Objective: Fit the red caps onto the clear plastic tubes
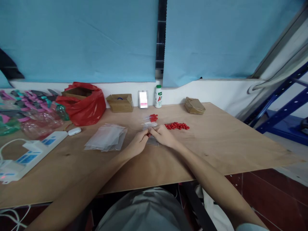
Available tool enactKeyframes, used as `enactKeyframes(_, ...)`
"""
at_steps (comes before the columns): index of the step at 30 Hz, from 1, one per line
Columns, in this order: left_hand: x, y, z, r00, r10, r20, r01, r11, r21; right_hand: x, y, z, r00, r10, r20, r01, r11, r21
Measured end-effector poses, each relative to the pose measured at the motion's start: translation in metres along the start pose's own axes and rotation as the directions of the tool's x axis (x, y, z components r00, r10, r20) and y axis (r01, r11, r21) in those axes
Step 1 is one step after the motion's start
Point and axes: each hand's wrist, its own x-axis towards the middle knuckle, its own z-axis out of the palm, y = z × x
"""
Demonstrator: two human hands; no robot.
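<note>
My left hand (139, 141) and my right hand (163, 135) meet above the middle of the table, both closed with fingertips pinched together. A bit of red shows between the fingers, but most of what they hold is hidden. Under and just behind the hands lie thin clear sticks (152, 141). Past them rest several sticks with red ends (153, 118). A heap of small red balls (178, 125) lies just right of my right hand. To the left of my left hand is a stack of clear plastic bags (107, 137).
Along the back stand a red plastic bag (92, 106), an open cardboard box (120, 103), a phone-like screen (143, 99), a white bottle (158, 97) and a brown packet (194, 106). A power strip (36, 157), a white case (74, 131) and clear spray bottles (36, 120) occupy the left.
</note>
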Motion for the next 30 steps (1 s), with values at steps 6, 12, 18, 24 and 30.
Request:
enactKeyframes(6, 0.001, -0.012, 0.004, 0.997, -0.073, 0.021, 0.075, 0.988, -0.135, 0.002, 0.001, -0.003, 0.999, -0.007, 0.032, 0.004, 0.995, 0.097)
enactKeyframes(12, 0.002, -0.011, -0.001, 0.982, -0.119, 0.145, 0.155, 0.950, -0.271, -0.001, -0.003, -0.024, 0.991, -0.015, 0.132, -0.001, 0.993, 0.120)
enactKeyframes(18, 0.001, -0.014, -0.007, 0.975, -0.090, 0.205, 0.132, 0.971, -0.201, -0.003, -0.009, -0.028, 0.992, -0.001, 0.126, -0.002, 1.000, 0.021)
enactKeyframes(24, -0.002, -0.016, -0.008, 0.973, -0.095, 0.210, 0.116, 0.989, -0.091, -0.005, -0.011, -0.024, 0.990, -0.028, 0.139, 0.029, 1.000, -0.007)
enactKeyframes(30, -0.001, -0.002, -0.010, 0.999, -0.023, 0.022, 0.021, 0.995, 0.094, -0.003, -0.007, -0.009, 1.000, 0.029, 0.004, -0.029, 0.998, -0.062)
